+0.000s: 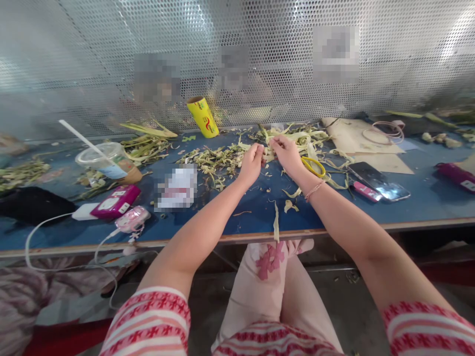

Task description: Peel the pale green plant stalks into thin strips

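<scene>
My left hand (253, 160) and my right hand (286, 152) are close together over the table, both with fingers pinched. Whatever sits between the fingertips is too small and hidden to make out. Around and behind them lies a heap of pale green dried plant strips (309, 138). To the left of my left hand is a pile of short, curled plant bits (218, 160). A yellow ring (313, 167), perhaps a tape roll or band, lies beside my right wrist. One long pale strip (276, 222) hangs over the table's front edge.
A yellow cardboard tube (203, 117) stands tilted near the perforated metal panel (274, 64). Left are a plastic cup with straw (107, 160), a purple box (116, 201) and cabled pink case (132, 219). Right are a phone (380, 182), brown paper (352, 136) and a purple power bank (456, 177).
</scene>
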The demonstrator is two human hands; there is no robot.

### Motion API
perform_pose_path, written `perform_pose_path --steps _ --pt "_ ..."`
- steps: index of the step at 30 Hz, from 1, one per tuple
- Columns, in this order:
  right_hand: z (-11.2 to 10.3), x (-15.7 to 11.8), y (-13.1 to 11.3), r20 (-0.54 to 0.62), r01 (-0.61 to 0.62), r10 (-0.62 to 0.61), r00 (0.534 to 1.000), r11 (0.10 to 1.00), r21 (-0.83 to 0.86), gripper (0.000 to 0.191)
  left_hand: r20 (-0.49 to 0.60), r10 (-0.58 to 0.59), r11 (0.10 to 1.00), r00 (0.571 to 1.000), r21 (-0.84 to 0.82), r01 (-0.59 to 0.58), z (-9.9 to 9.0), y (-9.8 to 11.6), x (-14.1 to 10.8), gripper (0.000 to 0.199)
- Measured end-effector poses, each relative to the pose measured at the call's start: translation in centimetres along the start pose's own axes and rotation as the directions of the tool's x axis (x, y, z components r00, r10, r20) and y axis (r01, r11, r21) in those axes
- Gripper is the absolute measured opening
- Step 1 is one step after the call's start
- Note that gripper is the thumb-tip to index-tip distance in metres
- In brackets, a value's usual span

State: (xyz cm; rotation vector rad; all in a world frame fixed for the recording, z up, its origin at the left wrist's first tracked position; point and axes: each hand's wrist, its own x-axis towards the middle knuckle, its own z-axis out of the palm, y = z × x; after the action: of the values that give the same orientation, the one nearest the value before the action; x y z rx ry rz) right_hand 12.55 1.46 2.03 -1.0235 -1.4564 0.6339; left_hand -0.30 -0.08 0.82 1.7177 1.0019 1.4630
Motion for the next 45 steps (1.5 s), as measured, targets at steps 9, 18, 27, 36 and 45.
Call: perform_pose_path --steps 9,18,27,36,45 --pt "0.7 -0.9 -0.1 -0.037 0.119 -0.129 0.991 0.972 -0.2 0.029 -0.059 -0.009 1.0 0.998 -0.008 0.008 0.6 0.2 -0.2 0.054" --pt "1.0 -1.7 -0.5 -0.028 0.148 -0.159 0.987 0.959 -0.24 0.03 -0.162 0.118 0.974 0.98 0.209 -0.082 0.7 -0.5 -0.4 0.036" --pt "1.1 -1.5 -0.2 0.007 0.146 -0.149 0.989 0.957 -0.251 0.031 -0.182 0.221 0.929 0.958 0.337 -0.15 0.7 0.0 -0.6 0.029" --pt "0.4 -1.3 -0.9 0.014 0.139 -0.142 0.99 0.932 -0.334 0.023 -0.176 0.019 0.997 0.984 0.074 -0.006 0.6 -0.6 -0.2 0.047" --pt "-0.6 0.1 0.3 -0.088 0.072 -0.1 0.991 0.958 -0.276 0.025 -0.125 0.059 0.993 0.99 0.105 -0.046 0.0 -0.5 0.1 0.053"
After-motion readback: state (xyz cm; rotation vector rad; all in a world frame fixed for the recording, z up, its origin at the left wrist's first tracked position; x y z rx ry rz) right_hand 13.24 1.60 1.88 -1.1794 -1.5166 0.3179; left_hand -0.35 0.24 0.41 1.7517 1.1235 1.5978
